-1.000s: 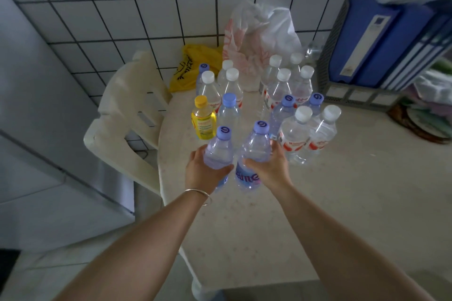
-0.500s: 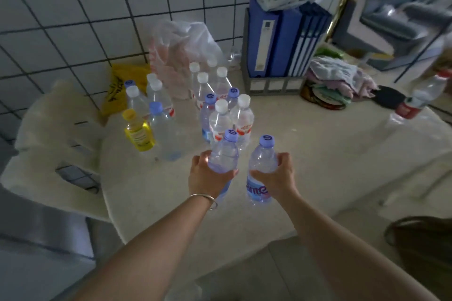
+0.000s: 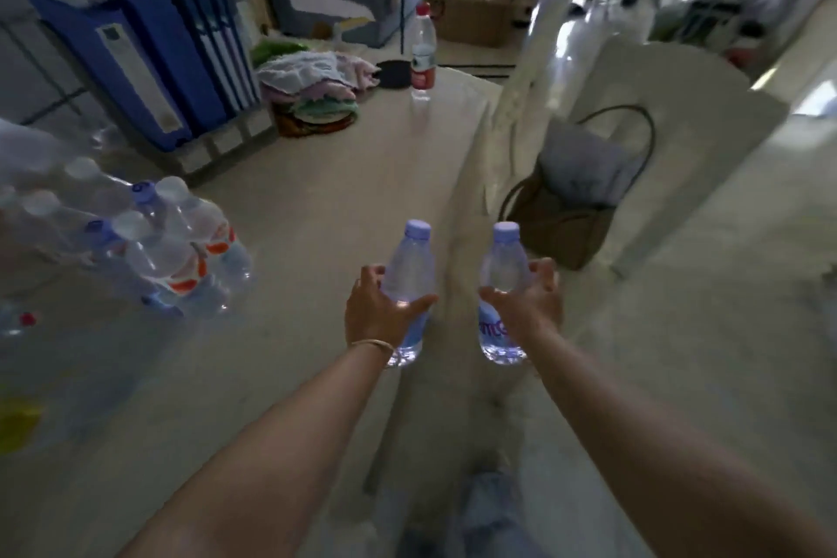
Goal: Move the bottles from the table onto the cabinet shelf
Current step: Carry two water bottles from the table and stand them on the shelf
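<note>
My left hand (image 3: pixel 378 315) grips a clear water bottle with a lilac cap (image 3: pixel 411 267), held upright over the table's right edge. My right hand (image 3: pixel 532 308) holds a second lilac-capped bottle (image 3: pixel 500 281) upright, out past the table edge above the floor. A cluster of several more bottles (image 3: pixel 167 240), with white and lilac caps, stands blurred on the beige table (image 3: pixel 317 204) at the left. One bottle with a red cap and red label (image 3: pixel 423 52) stands alone at the table's far end. No cabinet shelf is recognisable in this view.
Blue binders (image 3: pixel 149 54) in a rack and a pile of folded cloths (image 3: pixel 317 82) sit at the back of the table. A white plastic chair (image 3: pixel 656 104) with a brown bag (image 3: pixel 561 213) on its seat stands to the right. Beyond lie sofas and boxes.
Both hands have lifted their bottles off the table and carried them to the right, and the view has swung right, so the bottle cluster now lies at the left.
</note>
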